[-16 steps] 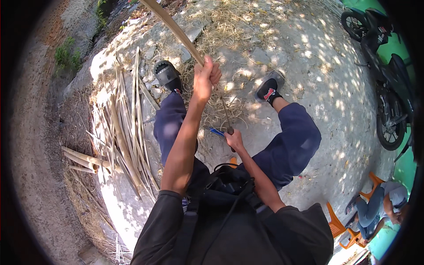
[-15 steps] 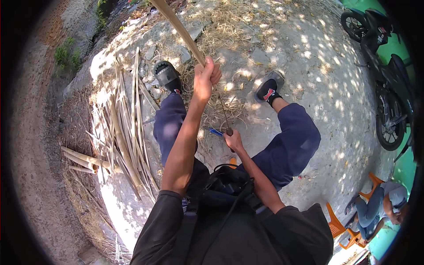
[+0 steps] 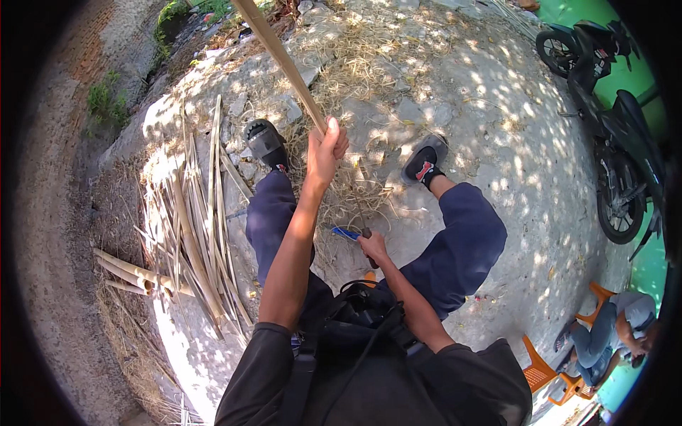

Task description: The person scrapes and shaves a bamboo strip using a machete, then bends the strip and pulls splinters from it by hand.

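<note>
My left hand [image 3: 325, 153] is closed around the lower part of a long bamboo strip [image 3: 280, 60], its thumb lying along it. From there the strip slants up and to the left, out of the picture. Closer to my body, my right hand [image 3: 373, 248] grips the dark brown handle of a knife [image 3: 366, 233]. The thin blade points away from me toward the left hand and is hard to make out against the ground. Beside the handle, on its left, is a small blue object [image 3: 346, 233] whose kind I cannot make out.
Split bamboo strips [image 3: 213, 213] and cut bamboo poles [image 3: 124, 268] lie at the left. Curly shavings [image 3: 362, 184] litter the ground between my shoes. Motorcycles [image 3: 618, 170] stand at the right; a seated person [image 3: 614, 330] and orange chairs [image 3: 538, 366] are at the lower right.
The whole view has shifted a little, so hands, legs and ground all sit slightly lower. Both hands keep their grips, with little visible movement against the surroundings.
</note>
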### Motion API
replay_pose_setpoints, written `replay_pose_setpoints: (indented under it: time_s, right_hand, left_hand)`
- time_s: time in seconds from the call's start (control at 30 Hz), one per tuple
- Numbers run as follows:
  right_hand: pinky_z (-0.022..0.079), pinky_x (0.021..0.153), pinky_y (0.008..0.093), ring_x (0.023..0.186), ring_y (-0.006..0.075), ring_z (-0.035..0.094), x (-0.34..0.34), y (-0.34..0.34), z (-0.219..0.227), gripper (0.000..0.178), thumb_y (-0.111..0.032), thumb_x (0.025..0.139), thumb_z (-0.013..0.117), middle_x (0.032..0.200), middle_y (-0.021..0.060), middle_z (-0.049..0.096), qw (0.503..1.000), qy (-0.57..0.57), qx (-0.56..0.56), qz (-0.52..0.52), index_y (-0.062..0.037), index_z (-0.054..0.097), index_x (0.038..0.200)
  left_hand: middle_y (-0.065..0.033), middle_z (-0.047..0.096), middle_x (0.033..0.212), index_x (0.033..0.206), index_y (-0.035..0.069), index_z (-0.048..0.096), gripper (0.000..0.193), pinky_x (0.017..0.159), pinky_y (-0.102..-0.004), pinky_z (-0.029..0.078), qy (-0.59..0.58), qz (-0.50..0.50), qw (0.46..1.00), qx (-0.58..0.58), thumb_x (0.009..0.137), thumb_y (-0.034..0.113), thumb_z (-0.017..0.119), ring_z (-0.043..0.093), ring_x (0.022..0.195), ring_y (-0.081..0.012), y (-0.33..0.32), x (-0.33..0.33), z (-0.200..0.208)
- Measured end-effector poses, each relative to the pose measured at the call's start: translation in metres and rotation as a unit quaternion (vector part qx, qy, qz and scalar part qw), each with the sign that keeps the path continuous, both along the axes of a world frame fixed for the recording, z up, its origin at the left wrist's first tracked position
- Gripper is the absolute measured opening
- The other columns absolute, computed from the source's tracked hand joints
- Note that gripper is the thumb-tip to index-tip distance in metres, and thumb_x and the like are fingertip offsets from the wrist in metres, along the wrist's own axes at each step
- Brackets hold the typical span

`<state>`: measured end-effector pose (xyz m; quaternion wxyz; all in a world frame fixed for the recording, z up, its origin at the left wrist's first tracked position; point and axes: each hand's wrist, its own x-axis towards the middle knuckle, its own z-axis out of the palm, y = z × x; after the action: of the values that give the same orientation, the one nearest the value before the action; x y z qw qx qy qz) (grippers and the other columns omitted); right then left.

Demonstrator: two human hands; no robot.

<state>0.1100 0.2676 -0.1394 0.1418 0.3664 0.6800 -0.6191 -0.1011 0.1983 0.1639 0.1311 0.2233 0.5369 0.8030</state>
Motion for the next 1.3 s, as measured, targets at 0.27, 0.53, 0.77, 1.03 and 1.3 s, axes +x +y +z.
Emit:
replay_pose_setpoints:
  time_s: [0.27, 0.53, 0.77, 1.03, 1.3]
  right_hand:
    - [0.04, 0.043, 0.0317, 0.044, 0.0125, 0.047, 0.007, 0.007, -0.003, 0.018, -0.018, 0.087, 0.072, 0.059, -0.0001, 0.051, 0.987, -0.059, -0.108, -0.102, -0.0085, 0.059, 0.079]
    - [0.039, 0.046, 0.0287, 0.046, 0.0092, 0.043, -0.027, 0.018, 0.179, 0.014, -0.014, 0.093, 0.066, 0.063, -0.0013, 0.048, 0.93, 0.159, -0.3, -0.138, -0.0083, 0.054, 0.092]
    - [0.039, 0.047, 0.028, 0.047, 0.0085, 0.044, -0.032, 0.013, 0.273, 0.015, -0.011, 0.095, 0.063, 0.064, -0.0012, 0.048, 0.908, 0.251, -0.33, -0.054, -0.0064, 0.05, 0.1]
    - [0.037, 0.046, 0.0273, 0.049, 0.0075, 0.044, -0.031, -0.007, 0.214, 0.016, -0.01, 0.096, 0.061, 0.064, -0.0028, 0.047, 0.93, 0.206, -0.306, 0.004, -0.0085, 0.049, 0.086]
    - [0.038, 0.044, 0.0285, 0.049, 0.0086, 0.046, -0.046, -0.017, 0.219, 0.019, -0.013, 0.098, 0.063, 0.063, -0.0017, 0.05, 0.946, 0.214, -0.244, -0.007, -0.0065, 0.054, 0.082]
  left_hand:
    - [0.0058, 0.022, 0.062, 0.073, 0.016, 0.025, 0.056, 0.049, -0.0297, 0.018, -0.018, 0.047, 0.999, 0.021, 0.111, 0.052, 0.043, 0.02, 0.051, -0.007, -0.011, 0.0, 0.002]
    - [0.0065, 0.026, 0.06, 0.067, 0.015, 0.032, 0.058, 0.05, -0.03, 0.017, -0.036, 0.102, 0.993, 0.056, 0.111, 0.051, 0.045, 0.022, 0.053, -0.0069, -0.014, 0.002, -0.009]
    - [0.0081, 0.026, 0.061, 0.068, 0.016, 0.032, 0.055, 0.051, -0.0286, 0.018, -0.031, 0.113, 0.992, 0.055, 0.111, 0.047, 0.046, 0.022, 0.053, -0.0058, 0.006, 0.019, -0.001]
    - [0.0056, 0.021, 0.06, 0.065, 0.016, 0.026, 0.061, 0.052, -0.0316, 0.016, -0.03, 0.15, 0.988, 0.017, 0.111, 0.051, 0.044, 0.019, 0.054, -0.0084, 0.01, 0.019, 0.001]
    - [0.0059, 0.028, 0.058, 0.065, 0.015, 0.033, 0.058, 0.051, -0.0318, 0.019, -0.024, 0.131, 0.987, 0.093, 0.11, 0.049, 0.049, 0.023, 0.052, -0.0083, 0.008, 0.01, -0.008]
